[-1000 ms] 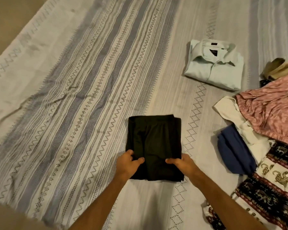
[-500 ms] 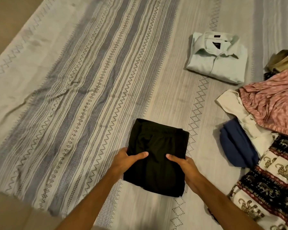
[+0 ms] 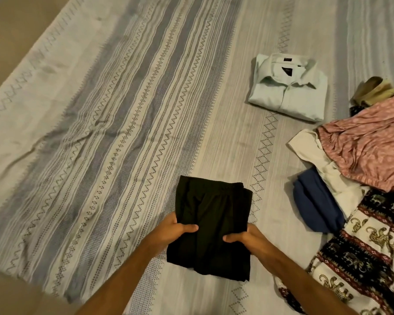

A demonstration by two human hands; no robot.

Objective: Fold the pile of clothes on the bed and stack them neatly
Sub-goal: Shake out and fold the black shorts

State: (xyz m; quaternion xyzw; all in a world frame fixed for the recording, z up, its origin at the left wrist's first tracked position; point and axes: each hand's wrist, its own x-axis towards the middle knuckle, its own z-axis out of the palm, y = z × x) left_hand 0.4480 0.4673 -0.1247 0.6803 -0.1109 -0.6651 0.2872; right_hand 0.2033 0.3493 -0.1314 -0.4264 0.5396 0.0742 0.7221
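Matt black cloth garment (image 3: 214, 223), woven patterned cotton bedspread (image 3: 123, 133)

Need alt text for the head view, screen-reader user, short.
Two hands, left hand and right hand, grip a folded black garment by its sides over a striped bedspread. A folded pale shirt lies farther up the bed, and an unfolded pile of pink, white, blue and elephant-print clothes sits at the right.

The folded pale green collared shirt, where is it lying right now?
The folded pale green collared shirt lies on the striped bedspread, upper right of the head view, apart from the unfolded pile, beyond the pink patterned garment.
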